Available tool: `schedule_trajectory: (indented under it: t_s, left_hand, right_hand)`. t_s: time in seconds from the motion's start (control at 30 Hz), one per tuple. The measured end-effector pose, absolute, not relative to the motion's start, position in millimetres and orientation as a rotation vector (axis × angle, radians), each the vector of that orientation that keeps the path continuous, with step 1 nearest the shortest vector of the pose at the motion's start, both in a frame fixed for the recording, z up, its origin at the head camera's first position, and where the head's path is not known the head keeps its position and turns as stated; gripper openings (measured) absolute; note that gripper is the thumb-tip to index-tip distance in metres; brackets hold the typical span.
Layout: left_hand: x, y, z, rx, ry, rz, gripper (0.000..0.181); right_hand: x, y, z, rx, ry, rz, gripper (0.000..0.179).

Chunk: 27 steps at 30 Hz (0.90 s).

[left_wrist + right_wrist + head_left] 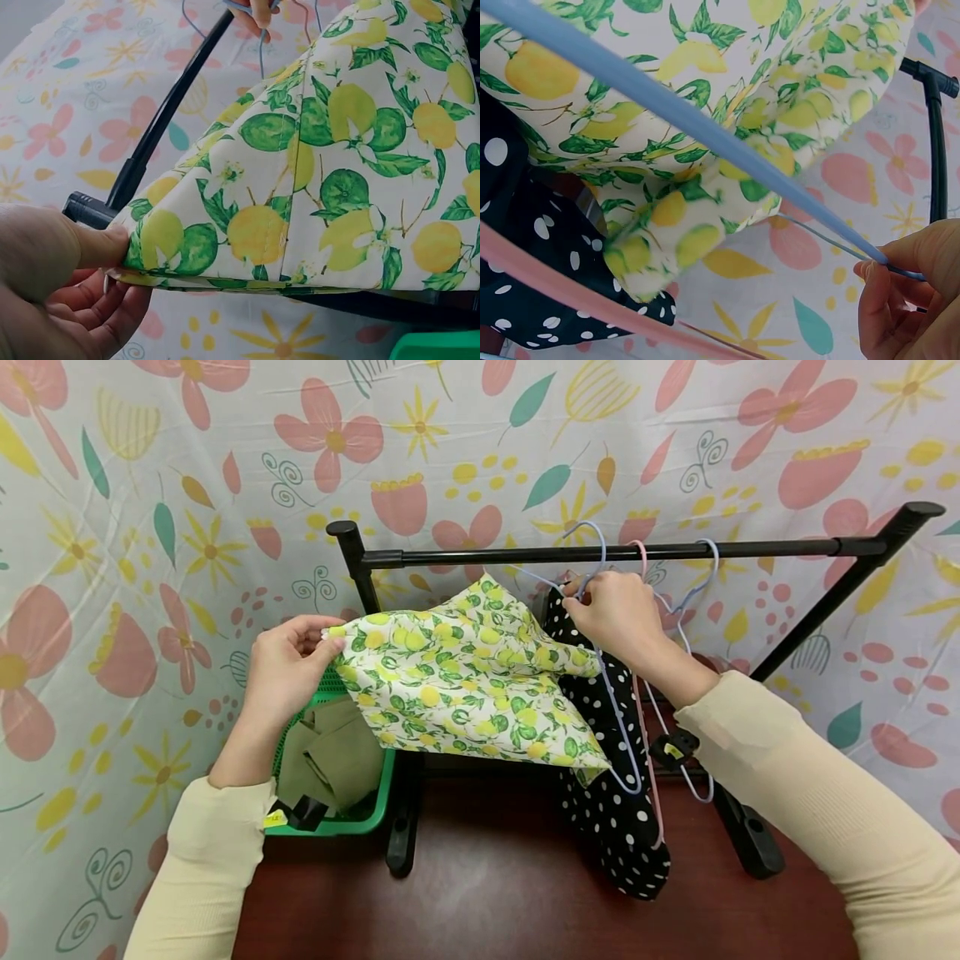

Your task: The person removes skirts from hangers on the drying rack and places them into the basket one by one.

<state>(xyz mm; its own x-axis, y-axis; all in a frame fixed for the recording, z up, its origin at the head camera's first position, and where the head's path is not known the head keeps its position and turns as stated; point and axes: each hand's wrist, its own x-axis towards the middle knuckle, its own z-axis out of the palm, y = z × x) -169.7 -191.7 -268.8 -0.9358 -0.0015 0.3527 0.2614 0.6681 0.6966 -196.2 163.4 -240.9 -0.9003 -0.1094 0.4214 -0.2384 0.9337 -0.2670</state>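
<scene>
A lemon-print cloth garment (457, 685) is spread between the two hands, its exact kind unclear. My left hand (281, 668) pinches its left corner between thumb and fingers; the left wrist view shows the hand (82, 277) at the hemmed edge. Up by the rack bar, my right hand (622, 614) grips a blue hanger (618, 727) near its neck. One arm of that hanger reaches behind the lemon cloth, and part of it is hidden. In the right wrist view the fingers (881, 289) pinch the blue wire.
A black rack bar (487, 557) spans the back. A pink hanger (651, 760) with black polka-dot cloth (615, 852) hangs beside the held hanger, and another blue hanger (708, 568) farther right. At left, a green basket (386, 793) holds olive cloth (337, 752).
</scene>
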Motion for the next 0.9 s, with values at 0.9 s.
schedule_trajectory:
  t_s: [0.9]
  left_hand:
    - [-172.9, -197.2, -269.2, -0.215, -2.519, -1.061, 0.020]
  right_hand:
    - [-193.7, 164.1, -238.1, 0.315, -2.669, 0.453, 0.022]
